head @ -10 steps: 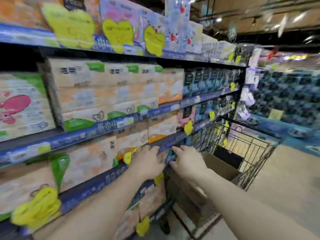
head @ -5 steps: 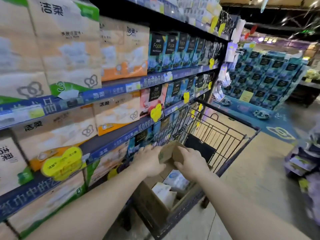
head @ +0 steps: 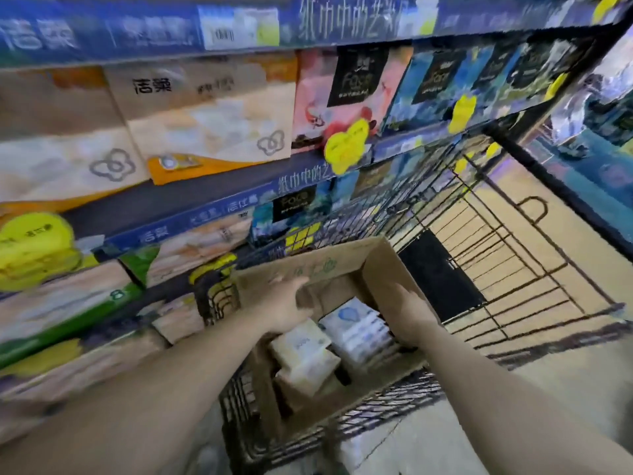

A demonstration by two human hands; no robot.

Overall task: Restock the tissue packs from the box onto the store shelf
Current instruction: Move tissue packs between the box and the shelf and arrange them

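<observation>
With both hands, left hand (head: pixel 291 303) and right hand (head: pixel 411 317), open in the cardboard box (head: pixel 380 269), we next grasp a tissue pack (head: pixel 359 332).

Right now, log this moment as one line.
phase: reaching into box | left hand: on flap | right hand: inside box | tissue packs: unlifted

Store aisle beside a black wire cart (head: pixel 486 255)

Pale tan floor (head: pixel 565 241) is showing through and beyond the cart; blue-edged shelving (head: pixel 212 32) is rising just left of it, and yellow price tags (head: pixel 346 145) are hanging off the shelf edges near the cart's far end.
</observation>
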